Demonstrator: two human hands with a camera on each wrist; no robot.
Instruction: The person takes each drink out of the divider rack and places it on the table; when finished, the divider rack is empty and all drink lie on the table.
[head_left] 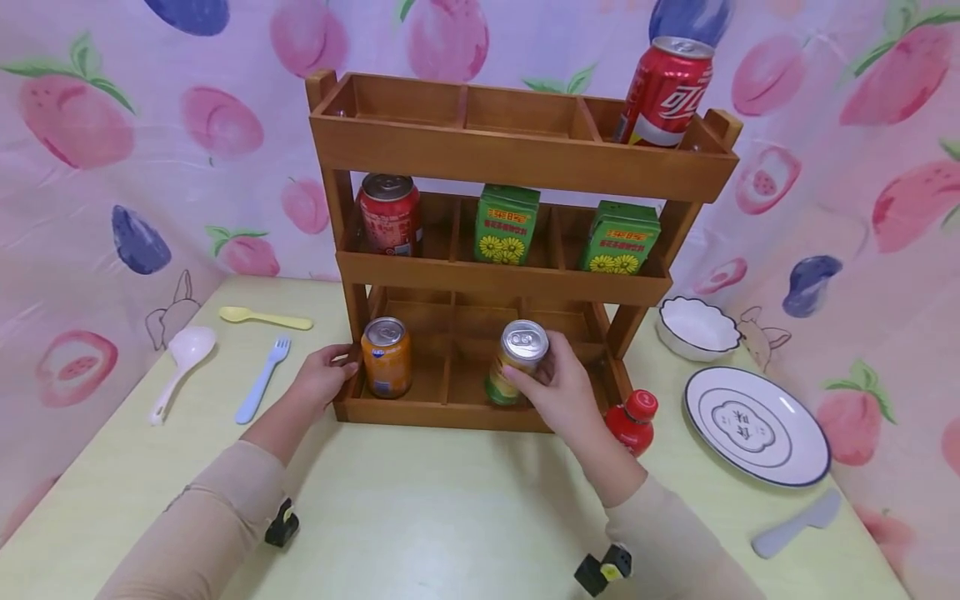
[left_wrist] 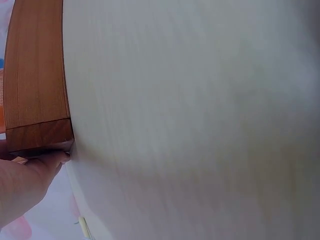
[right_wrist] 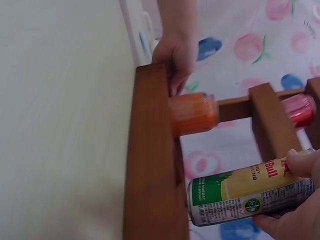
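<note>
My right hand holds a yellow and green Red Bull can between thumb and fingers. The can is slightly tilted, its base at the middle front compartment of the bottom tier; whether it touches the floor there I cannot tell. My left hand grips the left end of the bottom tier of a wooden rack, its thumb at the corner in the left wrist view. An orange can stands in the left front compartment, beside the left hand.
The middle tier holds a red can and two green drink cartons. A Coke can stands top right. A red bottle, bowl, plate and knife lie right; a ladle, spoon and fork left.
</note>
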